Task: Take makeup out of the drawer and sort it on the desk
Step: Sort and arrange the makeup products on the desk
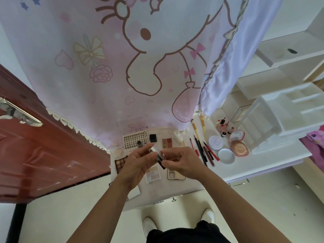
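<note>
Both of my hands hold a small narrow palette with a clear lid [156, 153] above the white desk [175, 188]. My left hand [138, 163] grips its left end and my right hand [182, 162] pinches its right end. Under the hands lie a pastel eyeshadow palette [153, 174], a cream palette [175, 175] and a brown eyeshadow palette [120, 163]. Further back sit a false-lash card [134, 139], a small dark bottle [139, 143], a black cube [152, 138] and a red-brown palette [166, 143].
On the right lie several pencils [204, 151], yellow-handled brushes [196, 128], a round white compact [215, 142] with its lid [226, 156], an open pink powder compact [238, 143] and small bottles [223, 126]. A white organizer [280, 116] stands far right. A pink curtain [122, 67] hangs behind; a red door [35, 146] is at left.
</note>
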{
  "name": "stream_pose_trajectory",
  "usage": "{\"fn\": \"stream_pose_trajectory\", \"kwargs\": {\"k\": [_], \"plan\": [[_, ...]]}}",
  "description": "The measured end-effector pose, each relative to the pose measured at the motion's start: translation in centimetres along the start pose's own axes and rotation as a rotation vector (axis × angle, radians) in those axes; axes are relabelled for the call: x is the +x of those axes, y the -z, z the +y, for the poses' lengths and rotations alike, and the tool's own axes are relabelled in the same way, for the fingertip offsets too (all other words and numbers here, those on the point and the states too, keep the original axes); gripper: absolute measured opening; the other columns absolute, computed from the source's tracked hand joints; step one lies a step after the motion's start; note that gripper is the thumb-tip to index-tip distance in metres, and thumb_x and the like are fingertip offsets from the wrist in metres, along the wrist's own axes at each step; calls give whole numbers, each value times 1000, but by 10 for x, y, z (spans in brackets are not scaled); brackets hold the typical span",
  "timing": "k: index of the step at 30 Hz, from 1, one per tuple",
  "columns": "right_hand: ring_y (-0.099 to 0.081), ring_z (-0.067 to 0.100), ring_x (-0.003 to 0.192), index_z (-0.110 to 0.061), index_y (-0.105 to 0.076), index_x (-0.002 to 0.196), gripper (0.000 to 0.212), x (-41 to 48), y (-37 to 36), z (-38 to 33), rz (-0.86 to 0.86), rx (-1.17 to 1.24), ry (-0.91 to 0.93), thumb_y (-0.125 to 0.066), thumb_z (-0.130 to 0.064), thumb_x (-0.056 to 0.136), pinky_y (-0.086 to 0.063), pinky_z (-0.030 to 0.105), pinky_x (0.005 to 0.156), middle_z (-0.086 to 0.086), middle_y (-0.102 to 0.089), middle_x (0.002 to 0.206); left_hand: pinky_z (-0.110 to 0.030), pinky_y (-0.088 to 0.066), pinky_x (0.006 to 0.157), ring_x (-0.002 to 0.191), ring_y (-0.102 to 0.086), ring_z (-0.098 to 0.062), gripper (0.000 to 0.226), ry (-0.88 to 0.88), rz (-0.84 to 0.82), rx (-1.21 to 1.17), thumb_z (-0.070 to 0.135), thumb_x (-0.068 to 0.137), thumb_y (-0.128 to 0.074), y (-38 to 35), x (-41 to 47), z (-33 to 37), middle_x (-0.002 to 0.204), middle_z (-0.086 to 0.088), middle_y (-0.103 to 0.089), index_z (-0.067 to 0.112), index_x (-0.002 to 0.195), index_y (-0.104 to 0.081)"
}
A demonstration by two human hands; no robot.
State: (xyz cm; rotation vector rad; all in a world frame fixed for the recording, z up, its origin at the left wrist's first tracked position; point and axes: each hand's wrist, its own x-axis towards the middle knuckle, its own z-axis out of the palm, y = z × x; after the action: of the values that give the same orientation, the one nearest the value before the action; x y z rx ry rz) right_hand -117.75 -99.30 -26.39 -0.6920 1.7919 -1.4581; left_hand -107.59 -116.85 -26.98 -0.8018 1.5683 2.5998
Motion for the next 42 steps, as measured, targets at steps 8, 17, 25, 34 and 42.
{"fn": "stream_pose_trajectory", "kwargs": {"k": [8, 17, 25, 34, 42], "plan": [[-69, 9, 108, -37, -62, 118, 56, 2, 2, 4, -30, -18, -6, -81, -4, 77, -55, 26, 95, -2, -73, 114, -29, -53, 90, 116, -63, -17, 68, -106, -85, 257, -4, 74, -69, -9, -7, 11, 124, -1, -67, 19, 136, -53], [-63, 1, 113, -37, -49, 138, 78, 6, -4, 3, -57, -206, 23, -82, -17, 70, -51, 24, 102, -14, -67, 121, -31, -48, 103, 123, -59, -17, 77, -169, -150, 409, 12, 64, -73, -9, -10, 16, 126, -4, -62, 22, 138, -51], [-67, 0, 100, -25, -59, 136, 63, 4, 2, -8, -31, -286, 41, -76, -51, 81, -58, 31, 90, -12, -73, 109, -45, -56, 84, 88, -68, -23, 36, 9, 45, -72, 17, 71, -58, -6, -1, 14, 92, -14, -63, 4, 104, -63], [-53, 1, 115, -34, -54, 139, 66, 11, 10, -29, -79, -550, 185, -66, -58, 79, -47, 25, 97, -17, -56, 134, -38, -59, 60, 64, -63, -27, 34, 267, 155, -190, 28, 88, -52, -17, 0, 23, 77, -17, -63, -2, 88, -69], [-62, 2, 108, -31, -63, 128, 50, 23, 13, -47, -174, -660, 179, -74, -38, 80, -54, 27, 89, -11, -70, 115, -50, -57, 77, 67, -64, -26, 26, 336, 68, -215, 23, 82, -58, -18, -1, 23, 98, -13, -62, 1, 95, -64]]}}
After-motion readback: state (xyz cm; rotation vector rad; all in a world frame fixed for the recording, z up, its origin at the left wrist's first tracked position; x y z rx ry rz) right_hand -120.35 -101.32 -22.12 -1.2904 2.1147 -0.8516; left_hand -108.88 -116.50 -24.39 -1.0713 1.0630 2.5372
